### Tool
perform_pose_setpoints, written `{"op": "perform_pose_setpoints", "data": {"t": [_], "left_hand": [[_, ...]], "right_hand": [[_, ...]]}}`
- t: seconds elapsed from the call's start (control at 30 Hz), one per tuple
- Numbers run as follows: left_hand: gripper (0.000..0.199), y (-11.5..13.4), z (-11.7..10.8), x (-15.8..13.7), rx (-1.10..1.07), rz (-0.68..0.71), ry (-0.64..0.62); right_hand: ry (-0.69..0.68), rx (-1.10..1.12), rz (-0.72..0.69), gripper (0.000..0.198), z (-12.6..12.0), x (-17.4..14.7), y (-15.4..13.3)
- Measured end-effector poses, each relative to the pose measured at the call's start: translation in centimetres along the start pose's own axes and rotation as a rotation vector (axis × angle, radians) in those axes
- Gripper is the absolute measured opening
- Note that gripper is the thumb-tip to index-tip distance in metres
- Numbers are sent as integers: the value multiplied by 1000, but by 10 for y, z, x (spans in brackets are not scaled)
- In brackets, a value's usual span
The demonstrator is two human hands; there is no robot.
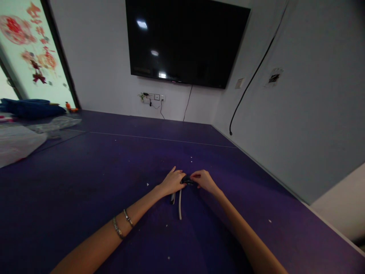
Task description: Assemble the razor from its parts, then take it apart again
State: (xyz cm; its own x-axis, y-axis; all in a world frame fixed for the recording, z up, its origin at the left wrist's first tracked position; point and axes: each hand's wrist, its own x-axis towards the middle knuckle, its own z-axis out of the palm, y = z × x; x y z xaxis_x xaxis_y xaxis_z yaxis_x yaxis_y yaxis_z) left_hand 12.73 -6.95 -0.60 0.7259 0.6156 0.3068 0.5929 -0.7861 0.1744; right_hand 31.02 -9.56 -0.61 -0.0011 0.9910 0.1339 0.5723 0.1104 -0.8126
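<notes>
A small black object (187, 180), too small for me to make out its kind, sits between my two hands on the purple surface. My left hand (173, 181) is closed on its left end, with one finger stretched out away from it. At its right end, my right hand (203, 179) pinches the black object between thumb and fingers. A pale, narrow strip like a piece of cable (180, 207) runs from under my left hand towards me. Beside it lies a shorter pale and dark piece (173, 198), partly hidden by the same hand.
The purple surface (137, 152) has small white scraps on it. Crumpled clear plastic (19, 144) and a dark blue cloth-like bundle (32, 108) lie at the left. A black cable (251, 80) hangs down the right wall. A large television (185, 42) is on the far wall.
</notes>
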Motion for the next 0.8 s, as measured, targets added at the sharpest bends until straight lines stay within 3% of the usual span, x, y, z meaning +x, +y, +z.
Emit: {"op": "perform_pose_setpoints", "data": {"t": [0.27, 0.63, 0.8], "left_hand": [[26, 0, 1, 0, -5, 2, -13], [36, 3, -2, -1, 2, 2, 14], [33, 8, -18, -1, 10, 8, 60]], "right_hand": [[-46, -70, -78, 17, -1, 0, 2], [3, -34, -46, 19, -18, 0, -4], [19, -44, -58, 20, -22, -3, -13]]}}
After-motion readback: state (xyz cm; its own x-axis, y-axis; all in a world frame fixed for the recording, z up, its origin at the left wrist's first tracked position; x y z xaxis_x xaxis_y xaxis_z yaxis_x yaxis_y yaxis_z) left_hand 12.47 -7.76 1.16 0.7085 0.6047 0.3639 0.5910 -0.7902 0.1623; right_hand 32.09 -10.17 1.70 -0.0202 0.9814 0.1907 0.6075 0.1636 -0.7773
